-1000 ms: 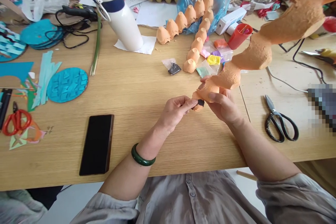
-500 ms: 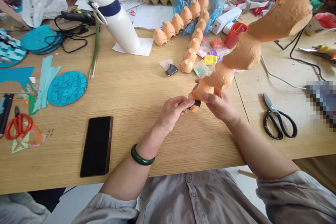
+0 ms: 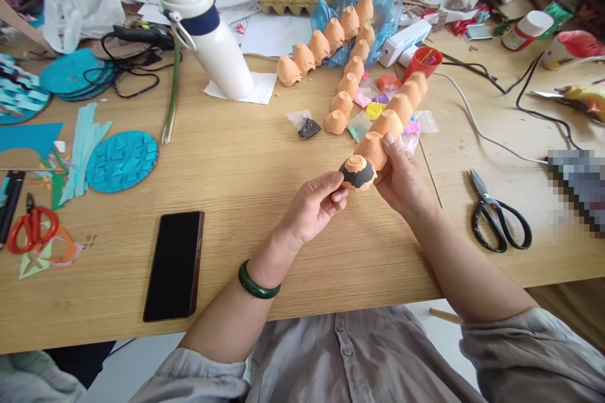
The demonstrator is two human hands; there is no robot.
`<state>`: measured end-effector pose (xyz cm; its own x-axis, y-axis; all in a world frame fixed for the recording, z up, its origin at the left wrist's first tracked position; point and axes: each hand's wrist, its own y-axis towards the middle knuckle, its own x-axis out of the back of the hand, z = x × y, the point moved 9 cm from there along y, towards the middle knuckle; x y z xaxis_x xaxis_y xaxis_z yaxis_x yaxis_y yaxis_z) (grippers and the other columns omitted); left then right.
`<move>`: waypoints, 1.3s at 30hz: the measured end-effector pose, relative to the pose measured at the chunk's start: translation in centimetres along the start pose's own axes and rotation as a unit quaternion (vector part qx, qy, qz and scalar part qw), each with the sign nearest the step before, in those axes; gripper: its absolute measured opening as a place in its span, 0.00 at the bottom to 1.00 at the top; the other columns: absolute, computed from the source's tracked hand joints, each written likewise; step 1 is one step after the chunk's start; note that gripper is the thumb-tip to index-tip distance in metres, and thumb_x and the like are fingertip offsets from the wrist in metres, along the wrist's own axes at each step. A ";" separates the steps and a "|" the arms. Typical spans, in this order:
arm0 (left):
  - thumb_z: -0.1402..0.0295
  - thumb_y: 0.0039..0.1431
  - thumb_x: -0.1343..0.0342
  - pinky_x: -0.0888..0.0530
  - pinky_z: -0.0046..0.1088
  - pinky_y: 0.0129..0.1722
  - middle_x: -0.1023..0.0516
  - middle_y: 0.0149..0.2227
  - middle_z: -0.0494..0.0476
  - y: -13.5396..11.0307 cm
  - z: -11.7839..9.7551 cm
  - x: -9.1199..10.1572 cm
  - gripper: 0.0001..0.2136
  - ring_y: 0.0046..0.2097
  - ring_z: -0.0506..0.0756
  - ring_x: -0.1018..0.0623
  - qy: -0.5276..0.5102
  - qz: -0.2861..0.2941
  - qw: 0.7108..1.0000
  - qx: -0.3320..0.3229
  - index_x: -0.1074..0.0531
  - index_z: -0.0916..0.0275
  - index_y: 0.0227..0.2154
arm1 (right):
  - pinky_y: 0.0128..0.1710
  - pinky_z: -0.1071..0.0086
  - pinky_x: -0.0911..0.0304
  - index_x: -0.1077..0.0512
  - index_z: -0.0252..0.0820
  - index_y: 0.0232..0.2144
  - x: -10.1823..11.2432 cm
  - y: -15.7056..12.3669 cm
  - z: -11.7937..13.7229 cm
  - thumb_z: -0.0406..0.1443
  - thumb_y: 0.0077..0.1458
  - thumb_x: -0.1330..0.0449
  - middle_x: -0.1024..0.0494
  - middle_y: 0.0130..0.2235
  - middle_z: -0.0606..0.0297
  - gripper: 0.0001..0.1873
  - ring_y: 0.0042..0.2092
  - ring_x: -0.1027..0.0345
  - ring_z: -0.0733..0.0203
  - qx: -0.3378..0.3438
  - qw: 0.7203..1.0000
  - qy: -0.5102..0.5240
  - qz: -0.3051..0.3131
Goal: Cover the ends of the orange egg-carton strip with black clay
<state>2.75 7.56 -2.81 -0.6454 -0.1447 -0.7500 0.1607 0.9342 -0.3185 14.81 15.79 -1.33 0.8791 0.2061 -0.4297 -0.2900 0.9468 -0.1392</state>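
Observation:
My right hand [image 3: 403, 181] grips an orange strip of egg-carton cups [image 3: 396, 114] near its front end. The strip lies low over the table and points away from me. Its front cup [image 3: 357, 172] is partly covered with black clay. My left hand [image 3: 314, 204] pinches the edge of that black-covered cup with thumb and fingers. A green bangle [image 3: 256, 286] sits on my left wrist.
Two more orange cup strips [image 3: 331, 38] lie behind, with small bags of coloured clay [image 3: 373, 110] and a red cup [image 3: 422, 62]. Black scissors [image 3: 498, 214] lie to the right, a black phone [image 3: 174, 264] to the left, a white bottle [image 3: 203, 25] at the back.
The cup strip, raised high to the right before, has swung down to lie low over the table. Its black-covered front cup now faces up.

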 end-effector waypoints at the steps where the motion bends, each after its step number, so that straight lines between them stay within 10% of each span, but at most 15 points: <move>1: 0.61 0.47 0.23 0.38 0.22 0.24 0.30 0.29 0.50 0.0 0.0 0.0 0.17 0.28 0.44 0.36 -0.008 0.002 1.000 0.001 0.24 0.67 0.28 | 0.34 0.69 0.21 0.23 0.48 0.38 -0.2 0.0 -0.1 0.53 0.55 0.28 0.17 0.35 0.68 0.19 0.39 0.19 0.59 -0.003 1.000 -0.001 0.009; 39: 0.64 0.43 0.22 0.42 0.21 0.23 0.28 0.25 0.48 0.1 -0.9 0.2 0.18 0.25 0.43 0.38 0.084 -0.001 0.995 -0.061 0.27 0.64 0.26 | 0.26 0.76 0.24 0.21 0.42 0.29 -1.2 -0.4 0.4 0.51 0.47 0.22 0.19 0.25 0.70 0.21 0.26 0.24 0.67 -0.008 0.999 -0.002 0.037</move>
<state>1.99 7.92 -2.44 -0.7628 -0.0998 -0.6389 0.0741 0.9680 -0.2397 14.04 15.25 -0.46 0.8563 0.2760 -0.4365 -0.3599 0.9251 -0.1213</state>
